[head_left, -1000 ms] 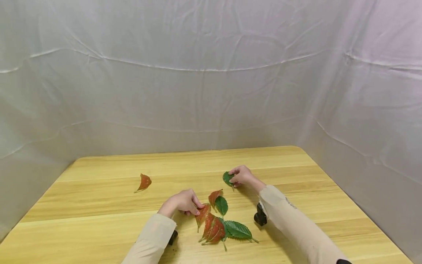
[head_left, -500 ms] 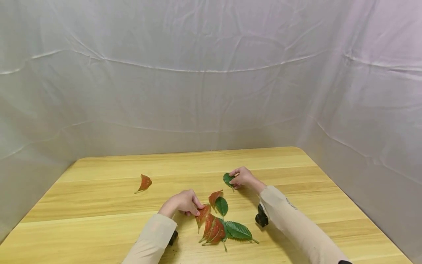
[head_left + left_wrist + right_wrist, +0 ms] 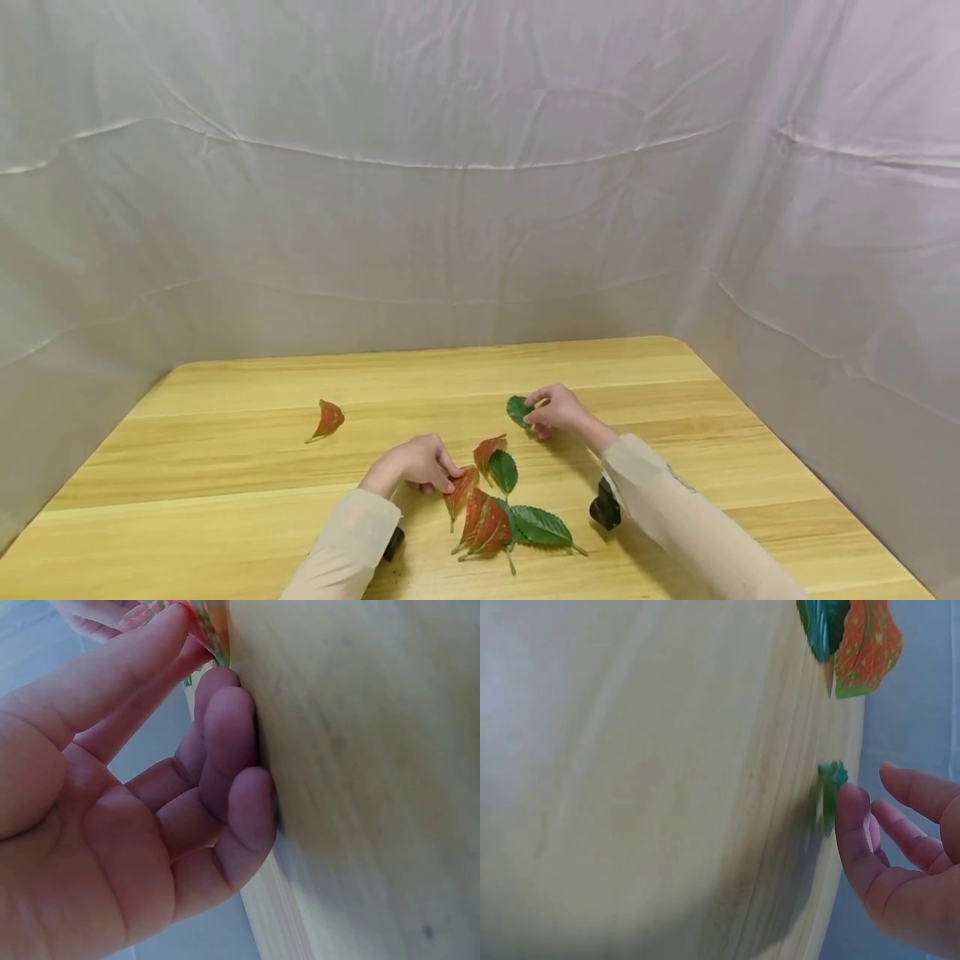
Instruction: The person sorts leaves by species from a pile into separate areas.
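Thumb and finger of my left hand [image 3: 414, 462] pinch a red leaf [image 3: 459, 493] at its upper left edge; in the left wrist view the other fingers curl near the tabletop. My right hand [image 3: 558, 408] is beside a small green leaf [image 3: 517, 410] farther back. In the right wrist view the thumb and fingers stand apart, with that green leaf [image 3: 829, 795] lying on the table by the fingertips. Between the hands a red leaf [image 3: 487, 450] overlaps a green leaf [image 3: 503, 472]. Nearer, overlapping red leaves [image 3: 487, 527] lie against a larger green leaf [image 3: 543, 527].
A lone red leaf [image 3: 327, 419] lies toward the back left of the wooden table [image 3: 225, 467]. Pale grey sheeting [image 3: 450, 233] rises behind the table and along its sides. A black camera [image 3: 605, 506] sits under the right wrist.
My right fingers have spread and drawn slightly right, away from the small green leaf, which stays in place. The left hand has kept its pinch on the red leaf.
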The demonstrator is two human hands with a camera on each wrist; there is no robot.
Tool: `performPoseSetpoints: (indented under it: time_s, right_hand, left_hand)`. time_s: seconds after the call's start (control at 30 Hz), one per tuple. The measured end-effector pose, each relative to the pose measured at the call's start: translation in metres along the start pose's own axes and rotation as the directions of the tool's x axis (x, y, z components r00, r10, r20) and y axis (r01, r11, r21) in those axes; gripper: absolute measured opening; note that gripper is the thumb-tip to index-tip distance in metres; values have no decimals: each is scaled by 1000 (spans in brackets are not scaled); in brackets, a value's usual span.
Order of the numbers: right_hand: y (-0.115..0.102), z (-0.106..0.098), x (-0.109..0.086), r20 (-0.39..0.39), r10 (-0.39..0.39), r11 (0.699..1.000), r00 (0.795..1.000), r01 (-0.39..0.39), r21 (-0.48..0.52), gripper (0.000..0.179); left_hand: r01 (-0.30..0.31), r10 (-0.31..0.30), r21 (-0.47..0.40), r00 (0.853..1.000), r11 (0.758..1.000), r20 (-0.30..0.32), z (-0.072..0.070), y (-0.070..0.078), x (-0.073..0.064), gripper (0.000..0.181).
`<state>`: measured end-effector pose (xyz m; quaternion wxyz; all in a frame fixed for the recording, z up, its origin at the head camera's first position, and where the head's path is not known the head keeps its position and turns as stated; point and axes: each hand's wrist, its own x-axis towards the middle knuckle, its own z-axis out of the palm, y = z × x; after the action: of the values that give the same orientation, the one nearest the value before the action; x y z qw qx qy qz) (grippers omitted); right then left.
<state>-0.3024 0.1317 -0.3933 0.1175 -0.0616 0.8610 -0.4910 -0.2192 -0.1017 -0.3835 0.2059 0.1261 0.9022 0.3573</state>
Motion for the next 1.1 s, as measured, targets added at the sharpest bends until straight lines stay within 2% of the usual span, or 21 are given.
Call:
performPoseSetpoints:
  time_s: [0.2, 0.37, 0.53, 0.77, 1.1]
  right_hand:
    - [-2, -2, -16, 84, -70, 998, 994, 70, 3, 29]
    - [-2, -4, -34, 171, -122, 993, 978, 121, 15, 29]
    - [-1, -4, -54, 260, -192, 980, 946, 197, 6, 28]
    - [4, -5, -79, 367, -216, 974, 905, 225, 19, 28]
    - [11, -7, -94, 460, -255, 963, 850, 267, 40, 32]
  left_hand:
    - [-15, 15, 0, 1000, 1000, 2, 0, -1, 0, 14]
    - [-23, 23, -1, 1000, 1000, 6, -1, -2, -1, 14]
    - [-40, 40, 2, 999, 999, 20, -3, -2, -1, 14]
    - [-59, 59, -2, 998, 998, 31, -5, -1, 0, 12]
    - [-160, 160, 10, 987, 987, 6, -6, -4, 1, 8]
